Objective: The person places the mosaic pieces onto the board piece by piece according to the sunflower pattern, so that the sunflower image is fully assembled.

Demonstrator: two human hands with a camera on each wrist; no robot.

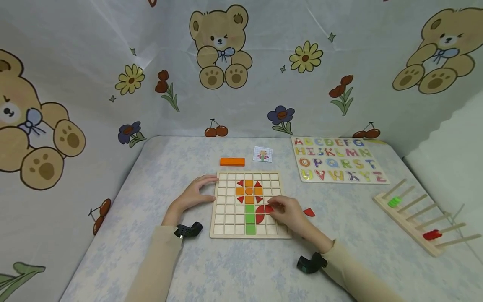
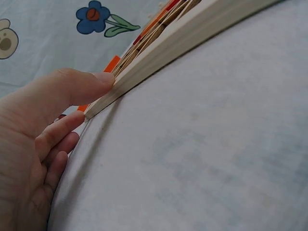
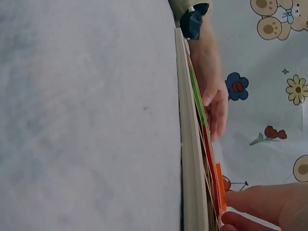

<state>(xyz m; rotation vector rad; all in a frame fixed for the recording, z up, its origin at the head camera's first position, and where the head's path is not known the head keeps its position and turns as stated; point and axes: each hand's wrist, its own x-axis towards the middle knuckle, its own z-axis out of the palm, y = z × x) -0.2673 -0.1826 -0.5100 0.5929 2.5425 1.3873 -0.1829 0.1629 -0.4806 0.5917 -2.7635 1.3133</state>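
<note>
A wooden grid board (image 1: 223,229) lies on the table, with orange squares, an orange circle, red triangles, green squares (image 1: 250,219) and red curved pieces (image 1: 260,218) in its cells. My left hand (image 1: 194,193) rests beside its left edge, thumb and fingers spread; in the left wrist view the thumb (image 2: 91,83) touches the board's side. Over the right half of the board, my right hand (image 1: 288,212) pinches a red curved piece (image 1: 268,209) at a cell beside the other red ones. Its fingers partly hide that piece. Another red piece (image 1: 309,212) lies right of the board.
Behind the board are an orange bar (image 1: 232,162) and a small pattern card (image 1: 262,154). An alphabet board (image 1: 307,175) lies at the back right. A wooden peg rack (image 1: 407,224) with green and red beads stands at the right.
</note>
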